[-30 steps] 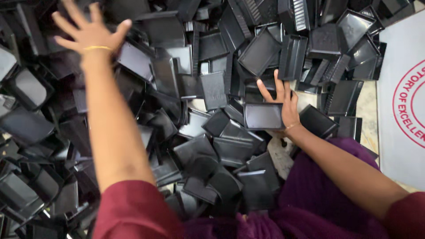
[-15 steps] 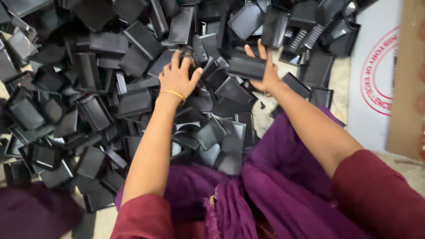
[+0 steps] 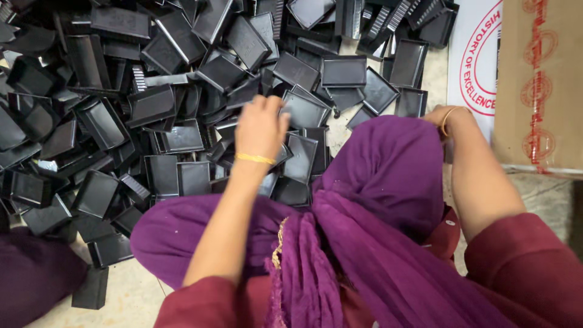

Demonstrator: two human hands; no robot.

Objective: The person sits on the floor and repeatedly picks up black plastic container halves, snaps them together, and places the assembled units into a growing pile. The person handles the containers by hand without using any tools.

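Observation:
A large heap of black plastic trays (image 3: 182,109) covers the floor in front of me. My left hand (image 3: 261,124), a thin gold bangle on its wrist, rests palm down on the near edge of the heap. Its fingers curl over a black tray (image 3: 303,109), and whether they grip it is unclear. My right hand (image 3: 438,114) is tucked behind my purple-clad knee (image 3: 388,164). Only its wrist, a bangle and a bit of the hand show, so what it holds is hidden.
A brown cardboard box (image 3: 537,85) stands at the right, with a white printed sheet (image 3: 477,54) beside it. Purple cloth drapes my lap. A dark purple cloth (image 3: 30,273) lies at the lower left, with a lone black tray (image 3: 91,288) beside it.
My left hand has pulled back from the far part of the heap to its near edge. My right hand has swung right, from the trays to behind my knee. The view has shifted right.

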